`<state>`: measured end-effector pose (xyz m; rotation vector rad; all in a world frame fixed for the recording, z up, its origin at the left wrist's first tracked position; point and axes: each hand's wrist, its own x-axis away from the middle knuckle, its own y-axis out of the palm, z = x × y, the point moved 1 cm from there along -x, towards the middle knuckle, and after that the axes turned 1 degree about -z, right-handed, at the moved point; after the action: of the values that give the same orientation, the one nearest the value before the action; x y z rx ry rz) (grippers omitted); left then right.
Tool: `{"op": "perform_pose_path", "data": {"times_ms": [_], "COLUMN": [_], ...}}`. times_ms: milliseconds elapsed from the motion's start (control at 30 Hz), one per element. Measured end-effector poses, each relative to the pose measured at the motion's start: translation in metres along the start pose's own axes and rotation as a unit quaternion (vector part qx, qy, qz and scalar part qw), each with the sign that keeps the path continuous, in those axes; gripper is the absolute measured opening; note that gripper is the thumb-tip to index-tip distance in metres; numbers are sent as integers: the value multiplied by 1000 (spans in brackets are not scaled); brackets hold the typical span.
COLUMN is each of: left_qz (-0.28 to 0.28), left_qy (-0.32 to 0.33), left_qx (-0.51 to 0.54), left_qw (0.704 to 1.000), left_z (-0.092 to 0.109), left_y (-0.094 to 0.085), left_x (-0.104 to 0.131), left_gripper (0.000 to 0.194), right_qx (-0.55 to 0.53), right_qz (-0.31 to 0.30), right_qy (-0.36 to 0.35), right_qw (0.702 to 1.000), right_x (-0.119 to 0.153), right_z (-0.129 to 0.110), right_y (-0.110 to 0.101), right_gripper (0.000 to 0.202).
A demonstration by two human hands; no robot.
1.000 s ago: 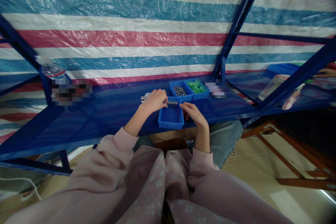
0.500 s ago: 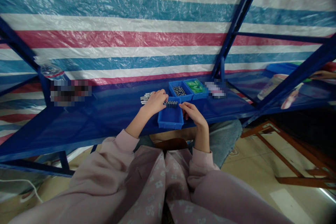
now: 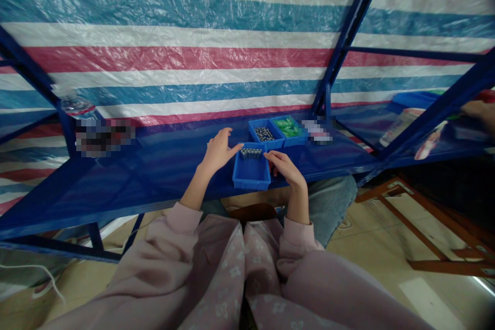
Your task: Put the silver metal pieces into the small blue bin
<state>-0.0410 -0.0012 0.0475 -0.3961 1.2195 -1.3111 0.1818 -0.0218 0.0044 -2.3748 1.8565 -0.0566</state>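
In the head view, a shallow blue bin (image 3: 250, 184) stands near the table's front edge. Several silver metal cylinders (image 3: 251, 153) are lined up in a row along its far wall. My left hand (image 3: 218, 151) is over the table at the bin's left, fingers spread and holding nothing, with the thumb near the bin's far left corner. At the right side, my right hand (image 3: 285, 167) has its fingers closed on the bin's rim. Behind it, a second blue bin (image 3: 277, 142) contains small metal parts (image 3: 264, 134); a third beside it contains green pieces (image 3: 288, 126).
A clear bottle (image 3: 79, 107) stands at the far left of the blue table (image 3: 154, 165), near a blurred-out item. Blue metal posts (image 3: 342, 51) frame the table before a striped plastic sheet. At the far right, another person's hand (image 3: 479, 111) shows. A wooden stool (image 3: 410, 227) is below.
My left hand has drawn back left from the metal cylinders and opened. The silver rods seen beside it before are no longer in sight. My right hand has stayed at the bin's rim.
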Motion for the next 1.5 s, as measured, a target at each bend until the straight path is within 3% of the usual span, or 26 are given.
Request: {"op": "perform_pose_path", "data": {"times_ms": [100, 233, 300, 500, 1067, 1500], "left_qz": [67, 94, 86, -9, -2, 4], "left_qy": [-57, -96, -80, -11, -8, -73], "left_qx": [-26, -71, -78, -75, -85, -77], "left_qw": [996, 988, 990, 997, 996, 994], "left_z": [-31, -54, -52, -40, -36, -35], "left_y": [8, 15, 17, 26, 21, 16], "left_x": [15, 32, 35, 35, 36, 48], "left_gripper": [46, 42, 43, 29, 15, 16], "right_qx": [-2, -1, -1, -5, 1, 2], "right_qz": [2, 4, 4, 4, -2, -4], "right_qy": [0, 0, -2, -5, -6, -6], "right_qw": [1000, 1000, 1000, 1000, 1000, 1000], "right_x": [0, -1, -2, -2, 0, 1], "right_z": [0, 1, 2, 1, 1, 0], "right_y": [0, -1, -1, 0, -1, -1], "right_gripper": [40, 40, 40, 41, 42, 42]}}
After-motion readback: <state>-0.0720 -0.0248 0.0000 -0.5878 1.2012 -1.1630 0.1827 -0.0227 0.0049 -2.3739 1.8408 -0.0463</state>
